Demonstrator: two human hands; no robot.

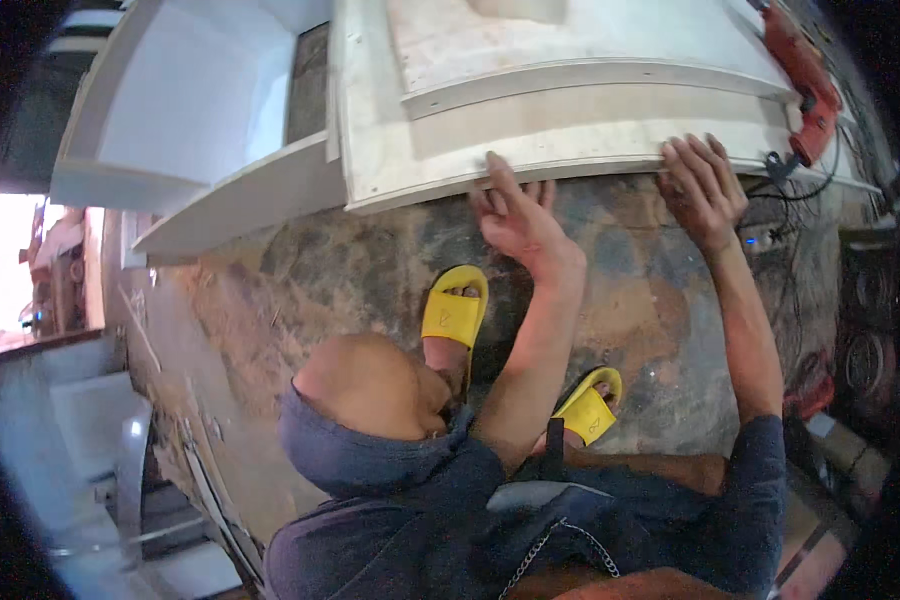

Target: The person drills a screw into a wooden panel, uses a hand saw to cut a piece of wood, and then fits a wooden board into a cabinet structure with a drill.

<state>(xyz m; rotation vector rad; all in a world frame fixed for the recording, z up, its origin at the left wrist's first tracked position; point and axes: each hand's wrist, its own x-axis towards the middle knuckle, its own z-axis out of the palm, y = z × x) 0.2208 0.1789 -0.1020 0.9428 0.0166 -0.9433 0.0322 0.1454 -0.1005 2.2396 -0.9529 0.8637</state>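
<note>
A large white panel [570, 135] with a raised smaller board [590, 50] on it lies in front of me, its long near edge toward me. My left hand [523, 215] is at the middle of that edge, one digit on top and other fingers curled against or under it. Farther right, my right hand [705, 192] holds the same edge, its fingers bent over the top. The undersides of both grips are hidden. Just beyond my right hand, a red corded power tool [815, 110], seemingly a drill, rests along the panel's right end.
A white open box-like cabinet [185, 90] stands at the far left, touching or close to the panel. My feet in yellow slides [454, 315] are on the stained floor [340, 270]. A black cable [795, 215] runs down at the right. Boards and strips [205, 480] lie at lower left.
</note>
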